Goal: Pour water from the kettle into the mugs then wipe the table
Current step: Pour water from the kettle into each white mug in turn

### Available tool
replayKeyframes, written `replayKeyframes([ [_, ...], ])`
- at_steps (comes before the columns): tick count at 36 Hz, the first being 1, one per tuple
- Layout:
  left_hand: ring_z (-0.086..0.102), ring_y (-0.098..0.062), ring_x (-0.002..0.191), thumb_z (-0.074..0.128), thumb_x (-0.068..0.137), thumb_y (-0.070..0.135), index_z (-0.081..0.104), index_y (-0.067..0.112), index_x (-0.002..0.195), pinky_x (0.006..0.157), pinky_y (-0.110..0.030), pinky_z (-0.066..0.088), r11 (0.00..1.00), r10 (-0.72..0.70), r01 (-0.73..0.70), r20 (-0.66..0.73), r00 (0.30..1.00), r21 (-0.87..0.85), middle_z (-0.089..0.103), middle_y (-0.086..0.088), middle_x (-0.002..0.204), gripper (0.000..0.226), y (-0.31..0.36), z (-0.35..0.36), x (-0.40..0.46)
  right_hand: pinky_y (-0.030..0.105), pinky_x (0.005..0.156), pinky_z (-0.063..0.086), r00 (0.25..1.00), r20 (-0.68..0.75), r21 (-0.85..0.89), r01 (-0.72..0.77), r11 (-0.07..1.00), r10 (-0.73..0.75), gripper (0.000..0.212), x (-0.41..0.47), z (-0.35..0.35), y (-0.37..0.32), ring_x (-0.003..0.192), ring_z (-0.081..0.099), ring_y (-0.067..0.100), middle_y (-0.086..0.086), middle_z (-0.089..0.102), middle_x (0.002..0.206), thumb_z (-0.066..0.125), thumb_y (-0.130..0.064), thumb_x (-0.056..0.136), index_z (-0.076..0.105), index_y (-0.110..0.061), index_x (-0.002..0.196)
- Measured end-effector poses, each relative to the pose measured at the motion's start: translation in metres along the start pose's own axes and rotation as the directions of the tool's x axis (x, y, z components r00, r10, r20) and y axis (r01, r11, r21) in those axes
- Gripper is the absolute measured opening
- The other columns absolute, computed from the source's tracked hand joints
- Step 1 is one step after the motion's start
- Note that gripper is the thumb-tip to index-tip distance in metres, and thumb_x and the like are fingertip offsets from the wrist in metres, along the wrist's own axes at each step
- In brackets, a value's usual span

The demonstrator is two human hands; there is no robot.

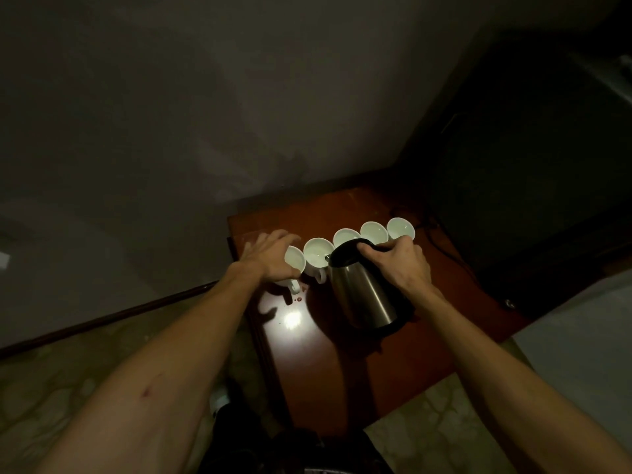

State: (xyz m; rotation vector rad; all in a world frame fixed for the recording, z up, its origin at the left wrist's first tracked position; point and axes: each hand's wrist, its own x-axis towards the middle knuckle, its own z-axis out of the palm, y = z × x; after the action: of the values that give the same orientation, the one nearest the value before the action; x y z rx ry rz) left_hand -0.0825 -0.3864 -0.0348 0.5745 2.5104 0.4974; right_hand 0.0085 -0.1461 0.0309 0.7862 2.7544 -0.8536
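- The kettle (pixel 364 289) is a steel-bodied jug with a black lid and handle, held off the table (pixel 342 354) and tipped over towards the left.
- Its long axis runs on a slant, base at lower right nearer the person, spout at upper left; the spout points into the second mug (pixel 317 252) from the left.
- The right hand (pixel 405 265) is clamped round the black handle at the top of the kettle, fingers wrapped over it and knuckles facing up.
- Five white mugs stand in a row across the far part of the reddish-brown table, rims nearly touching one another.
- The leftmost mug (pixel 294 263) is held by the left hand (pixel 270 256), whose fingers curl over its far side and rim (its handle pokes out towards the person).
- The third mug (pixel 344 236) sits partly behind the kettle lid; the fourth mug (pixel 374 231) and fifth mug (pixel 400 228) stand beyond the right hand.
- Whether water is flowing from the spout cannot be told in this dim light.
- A bright glare and a few small drops or specks mark the tabletop just in front of the leftmost mug.
- A dark cord (pixel 444 248) trails across the table's right side (behind the mugs).
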Motion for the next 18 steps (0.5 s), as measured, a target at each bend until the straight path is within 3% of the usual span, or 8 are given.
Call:
replayKeyframes([
  [4, 0.023, -0.031, 0.143, 0.074, 0.08, 0.047, 0.03, 0.034, 0.152, 0.11, -0.056, 0.025, 1.0, 0.002, -0.002, 0.001, 1.0, -0.002, 0.023, 0.0, 0.161, 0.085, -0.0007, 0.0006, -0.0004, 0.05, 0.085, 0.065, 1.0, 0.006, -0.008, -0.005, 1.0, 0.005, 0.035, -0.0004, -0.0013, -0.0017, 0.084, 0.074, 0.019, -0.004, 0.075, 0.089, 0.073, -0.067, 0.092, 0.072, -0.032, 0.091],
  [8, 0.022, -0.032, 0.144, 0.073, 0.08, 0.049, 0.029, 0.035, 0.152, 0.111, -0.058, 0.024, 1.0, 0.002, -0.002, 0.01, 1.0, -0.002, 0.021, 0.001, 0.162, 0.085, -0.0019, 0.0018, 0.0, 0.05, 0.086, 0.065, 1.0, 0.001, -0.011, -0.01, 1.0, 0.01, 0.035, -0.0009, -0.0009, -0.0024, 0.087, 0.074, 0.021, -0.003, 0.077, 0.092, 0.073, -0.068, 0.091, 0.07, -0.034, 0.086],
  [12, 0.022, -0.031, 0.144, 0.073, 0.08, 0.048, 0.029, 0.035, 0.152, 0.112, -0.058, 0.023, 1.0, 0.005, -0.005, 0.01, 1.0, -0.005, 0.022, 0.002, 0.161, 0.085, -0.0018, 0.0013, 0.0003, 0.049, 0.088, 0.063, 1.0, -0.007, -0.01, -0.015, 1.0, 0.015, 0.047, -0.0021, -0.0017, -0.0038, 0.09, 0.073, 0.022, -0.005, 0.073, 0.088, 0.073, -0.067, 0.092, 0.08, -0.022, 0.105],
  [18, 0.023, -0.032, 0.143, 0.074, 0.081, 0.047, 0.03, 0.034, 0.151, 0.111, -0.057, 0.024, 1.0, 0.006, -0.006, 0.007, 1.0, -0.007, 0.023, 0.002, 0.161, 0.084, -0.0023, 0.0008, 0.0003, 0.049, 0.087, 0.063, 1.0, -0.004, -0.017, 0.003, 1.0, -0.003, 0.035, -0.0002, -0.0016, -0.0024, 0.086, 0.073, 0.021, -0.006, 0.073, 0.085, 0.072, -0.068, 0.092, 0.067, -0.035, 0.083],
])
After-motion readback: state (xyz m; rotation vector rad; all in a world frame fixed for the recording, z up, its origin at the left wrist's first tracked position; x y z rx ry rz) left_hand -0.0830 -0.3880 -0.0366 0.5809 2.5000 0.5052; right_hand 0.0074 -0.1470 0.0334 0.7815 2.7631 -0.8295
